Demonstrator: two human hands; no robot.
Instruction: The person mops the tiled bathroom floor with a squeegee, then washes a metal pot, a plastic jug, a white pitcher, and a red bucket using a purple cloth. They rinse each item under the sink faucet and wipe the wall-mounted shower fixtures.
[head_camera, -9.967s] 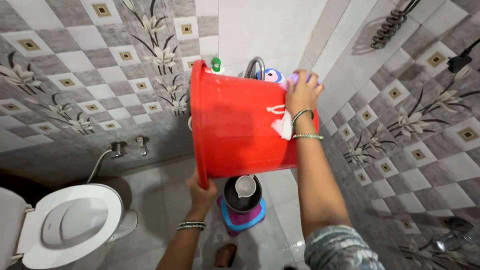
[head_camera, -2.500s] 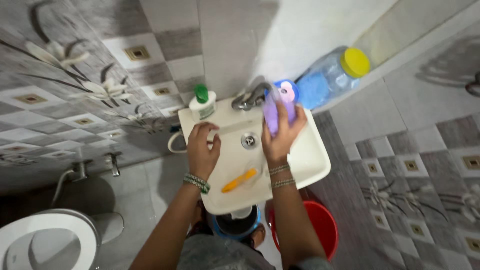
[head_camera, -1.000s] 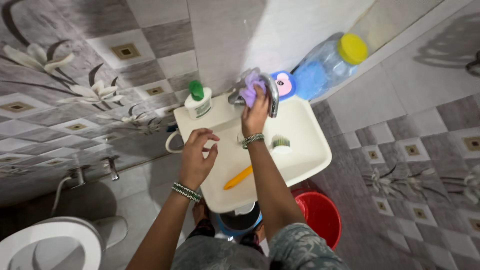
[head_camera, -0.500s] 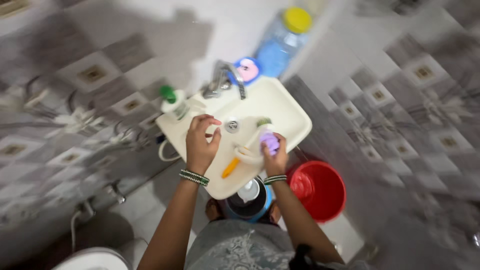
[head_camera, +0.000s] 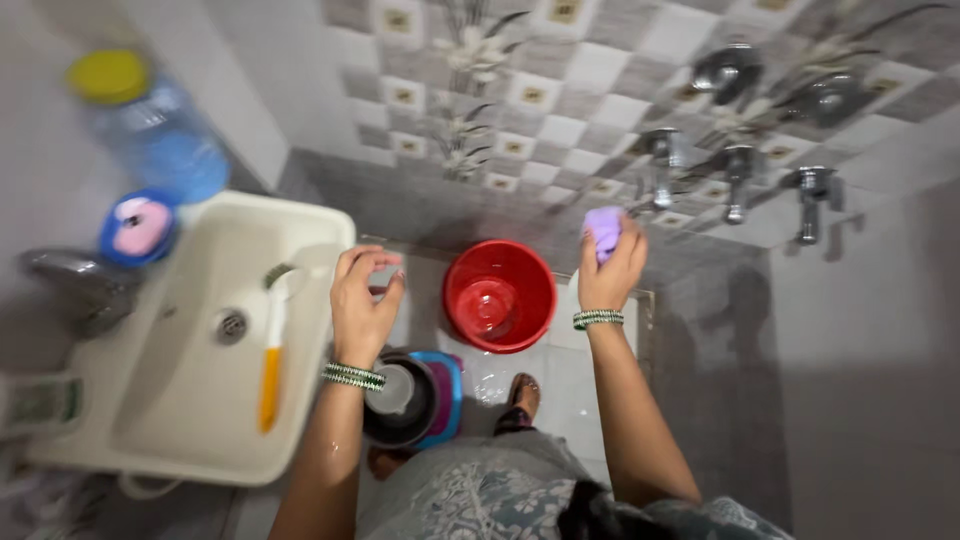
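Tiled washroom, red bucket (head_camera: 499, 295) on floor as landmark. Right hand (head_camera: 610, 270) — closed on purple sponge (head_camera: 603, 230) — right of bucket, toward wall taps (head_camera: 735, 180). Left hand (head_camera: 362, 305) — empty, fingers loosely curled — between bucket and washbasin (head_camera: 190, 400). Step in hand, apparently: carrying sponge from basin.

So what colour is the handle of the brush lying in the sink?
Orange, on the white-necked scrubbing brush lying in the cream sink; head view.

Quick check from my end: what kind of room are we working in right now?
Most likely a home bathroom or washroom. A white washbasin with a tap stands at the left, metal wall taps are set into flower-patterned tiles, and a red bucket sits on the wet floor.
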